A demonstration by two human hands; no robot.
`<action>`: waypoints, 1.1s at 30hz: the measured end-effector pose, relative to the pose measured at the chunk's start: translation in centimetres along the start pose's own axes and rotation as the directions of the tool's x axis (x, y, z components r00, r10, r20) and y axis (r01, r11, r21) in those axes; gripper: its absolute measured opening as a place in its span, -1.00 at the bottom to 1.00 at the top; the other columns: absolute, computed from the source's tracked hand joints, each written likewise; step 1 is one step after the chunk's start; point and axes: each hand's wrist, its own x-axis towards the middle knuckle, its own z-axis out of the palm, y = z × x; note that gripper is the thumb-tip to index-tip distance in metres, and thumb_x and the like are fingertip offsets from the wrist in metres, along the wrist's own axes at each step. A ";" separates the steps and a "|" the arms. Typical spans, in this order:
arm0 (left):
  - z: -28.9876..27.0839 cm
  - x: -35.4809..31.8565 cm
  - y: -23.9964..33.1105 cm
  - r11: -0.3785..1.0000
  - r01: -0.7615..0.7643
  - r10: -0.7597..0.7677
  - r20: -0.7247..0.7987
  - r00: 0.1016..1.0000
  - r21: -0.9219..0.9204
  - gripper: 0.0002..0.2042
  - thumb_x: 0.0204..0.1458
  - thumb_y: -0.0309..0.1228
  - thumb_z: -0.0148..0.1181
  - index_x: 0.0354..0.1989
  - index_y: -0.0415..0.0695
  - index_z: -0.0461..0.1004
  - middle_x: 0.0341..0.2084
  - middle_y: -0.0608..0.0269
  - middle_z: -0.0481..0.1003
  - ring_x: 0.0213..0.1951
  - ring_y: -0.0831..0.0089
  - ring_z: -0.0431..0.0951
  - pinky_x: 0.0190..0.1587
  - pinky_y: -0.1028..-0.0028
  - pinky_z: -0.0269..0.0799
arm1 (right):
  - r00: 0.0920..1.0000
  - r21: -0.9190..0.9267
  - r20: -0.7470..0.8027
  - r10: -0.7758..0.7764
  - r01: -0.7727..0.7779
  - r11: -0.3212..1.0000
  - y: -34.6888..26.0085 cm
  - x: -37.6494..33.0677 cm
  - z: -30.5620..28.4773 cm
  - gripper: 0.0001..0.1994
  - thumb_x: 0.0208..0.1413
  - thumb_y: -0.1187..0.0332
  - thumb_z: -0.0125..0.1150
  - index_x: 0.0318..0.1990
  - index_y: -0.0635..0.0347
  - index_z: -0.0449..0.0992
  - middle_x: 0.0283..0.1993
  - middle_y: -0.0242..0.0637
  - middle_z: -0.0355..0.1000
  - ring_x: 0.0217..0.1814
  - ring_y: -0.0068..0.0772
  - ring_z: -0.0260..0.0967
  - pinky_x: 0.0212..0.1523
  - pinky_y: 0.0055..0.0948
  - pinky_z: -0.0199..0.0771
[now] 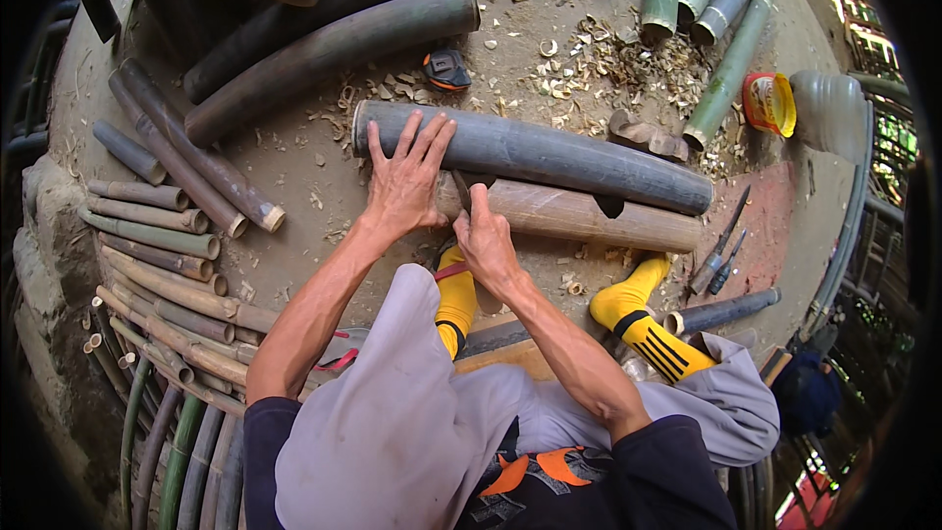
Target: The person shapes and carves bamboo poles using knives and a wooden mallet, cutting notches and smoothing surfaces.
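A thick dark grey bamboo pole (549, 151) lies across the ground in front of me. Against its near side rests a brown bamboo pole (579, 216) with a dark notch cut in its upper edge. My left hand (407, 177) lies with fingers spread over the left end of the grey pole, its thumb reaching toward the brown one. My right hand (486, 240) is closed at the brown pole's left part, index finger pointing along it. A thin dark edge shows beside that finger; what the hand grips is mostly hidden. My feet in yellow socks (633, 306) are just below the poles.
Large dark bamboo poles (343, 49) lie at the far left, with a tape measure (446, 70) beside them. Thinner bamboo lengths (157, 245) line the left. Green poles (731, 69), wood shavings (613, 49), a plastic jug (829, 113) and a chisel-like tool (721, 240) are at the right.
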 end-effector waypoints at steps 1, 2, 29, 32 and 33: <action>0.0 0.0 0.0 1.000 0.004 -0.004 0.004 1.000 0.001 0.25 -0.75 -0.13 0.55 0.35 -0.01 0.01 0.32 0.31 0.06 0.38 0.19 -0.07 0.25 -0.37 -0.29 | 1.000 -0.007 0.006 0.005 -0.005 1.000 0.0 0.0 0.0 -0.76 0.08 0.52 0.00 -0.18 0.24 0.07 -0.57 0.25 0.34 -0.40 0.40 0.35 -0.46 0.18 0.26; 0.1 -0.1 0.1 1.000 0.001 -0.001 -0.001 1.000 -0.001 0.25 -0.75 -0.13 0.55 0.35 -0.01 0.01 0.32 0.31 0.06 0.38 0.19 -0.07 0.25 -0.37 -0.29 | 1.000 -0.013 0.011 0.010 -0.010 1.000 0.0 0.0 -0.1 -0.76 0.08 0.52 0.00 -0.18 0.24 0.07 -0.57 0.24 0.34 -0.40 0.40 0.35 -0.46 0.18 0.27; 0.0 5.7 -3.7 0.981 -0.157 0.162 0.033 0.986 -0.115 -0.19 -0.59 -0.41 0.42 0.09 -0.07 0.36 -0.02 0.20 0.47 0.05 0.25 0.43 0.07 0.26 0.26 | 0.925 -0.420 0.317 -0.211 0.336 0.843 0.2 5.9 -10.3 -0.79 0.15 0.30 0.06 -0.19 0.17 0.20 -0.48 0.08 0.45 -0.36 0.22 0.43 -0.36 0.11 0.39; -0.2 6.0 -3.6 0.980 -0.156 0.163 0.043 0.986 -0.122 -0.20 -0.58 -0.41 0.41 0.09 -0.07 0.36 -0.02 0.21 0.47 0.05 0.26 0.43 0.04 0.26 0.27 | 0.924 -0.440 0.325 -0.201 0.336 0.833 0.3 6.4 -10.1 -0.78 0.14 0.29 0.06 -0.19 0.17 0.21 -0.48 0.09 0.45 -0.35 0.23 0.43 -0.34 0.11 0.40; -0.2 6.0 -3.6 0.980 -0.155 0.162 0.043 0.986 -0.124 -0.20 -0.58 -0.41 0.41 0.09 -0.07 0.36 -0.02 0.21 0.47 0.05 0.26 0.43 0.04 0.26 0.27 | 0.924 -0.443 0.324 -0.203 0.338 0.830 0.3 6.5 -10.1 -0.78 0.14 0.29 0.06 -0.19 0.17 0.21 -0.48 0.09 0.45 -0.35 0.23 0.43 -0.34 0.11 0.40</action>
